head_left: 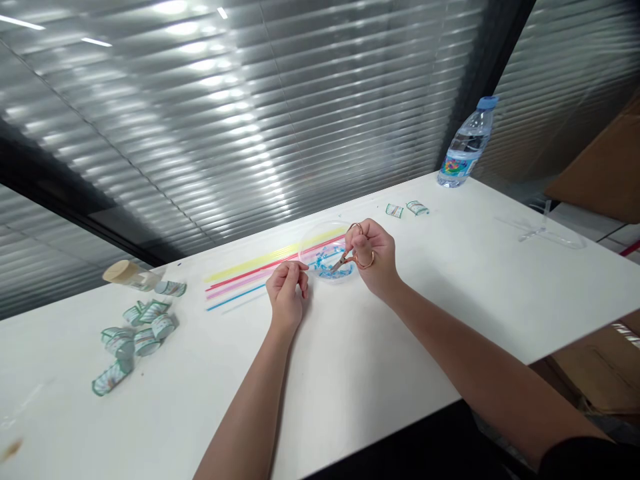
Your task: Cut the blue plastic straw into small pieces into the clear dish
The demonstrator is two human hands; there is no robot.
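Observation:
My right hand (377, 257) has its fingers through the loops of a small pair of scissors (343, 261) with rose-gold handles. The blades point down and left, over a clear round bowl (327, 280) that holds many small cut blue pieces (327, 255). At the bowl's left edge, my left hand (289, 283) is closed in a pinch on a thin pale stick (311, 269), whose tip reaches toward the blades. Behind the hands lie long thin straws: yellow (250, 264), red (245, 272), pink (225, 289) and blue (235, 300). They pass behind or under the bowl.
Several green-and-white wrapped rolls (147, 341) lie on the left of the white table (210, 400), near a jar with a wooden lid (120, 272). Two small packets (417, 208) lie at the back. A water bottle (465, 147) stands at the far right corner, with clear plastic (537, 232) nearby.

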